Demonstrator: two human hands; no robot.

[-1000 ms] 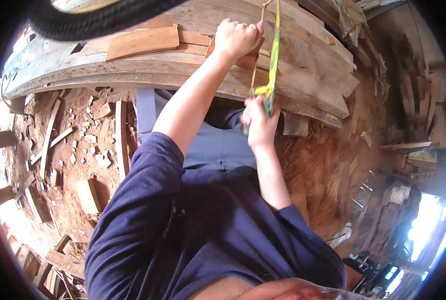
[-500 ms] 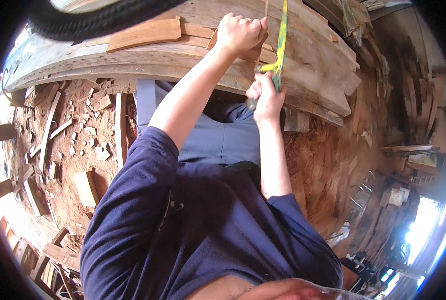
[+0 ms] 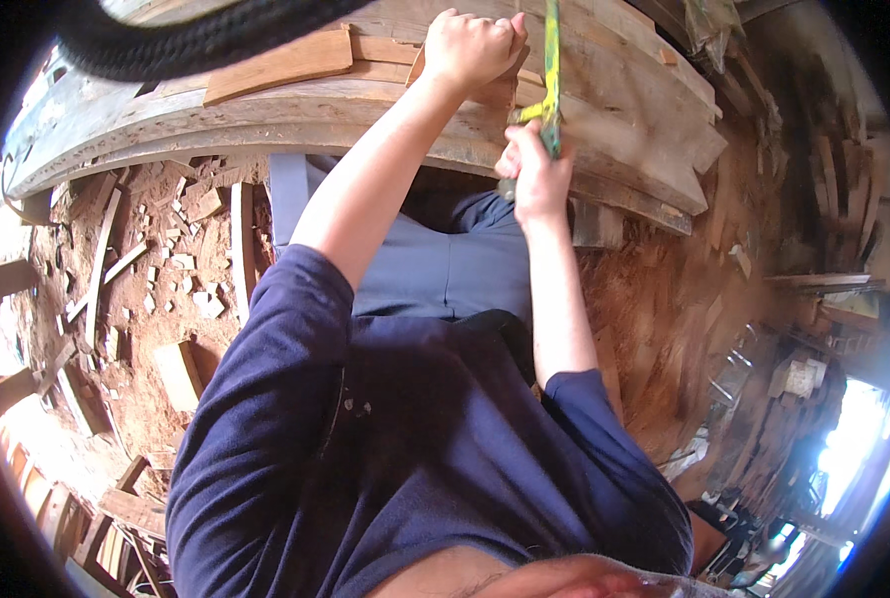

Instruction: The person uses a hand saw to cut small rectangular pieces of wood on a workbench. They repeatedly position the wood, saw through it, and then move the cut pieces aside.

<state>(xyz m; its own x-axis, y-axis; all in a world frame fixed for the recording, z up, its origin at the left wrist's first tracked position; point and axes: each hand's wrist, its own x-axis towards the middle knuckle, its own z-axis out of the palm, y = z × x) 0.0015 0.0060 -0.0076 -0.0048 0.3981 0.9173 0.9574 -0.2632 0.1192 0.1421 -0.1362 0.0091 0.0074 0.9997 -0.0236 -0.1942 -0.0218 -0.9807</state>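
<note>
My left hand (image 3: 470,45) is closed on a small dark wooden piece (image 3: 490,92) on the worn plank bench (image 3: 624,140). To its right and lower, my right hand (image 3: 539,174) grips the handle of a yellow-and-green hand saw (image 3: 552,75), whose narrow frame points away from me over the bench; its blade is mostly hidden behind my hands and the wood. A flat tan board (image 3: 275,70) lies just left of my left hand.
Scattered offcuts (image 3: 180,289) and long strips (image 3: 240,249) cover the dirt floor at left. Wood is piled along the right (image 3: 844,199). A thick black cable (image 3: 195,35) crosses the top left. My trousered legs extend under the bench edge.
My right hand and the saw have moved up and away from me along the wood. My left hand has shifted slightly upward in the picture, still on the piece.
</note>
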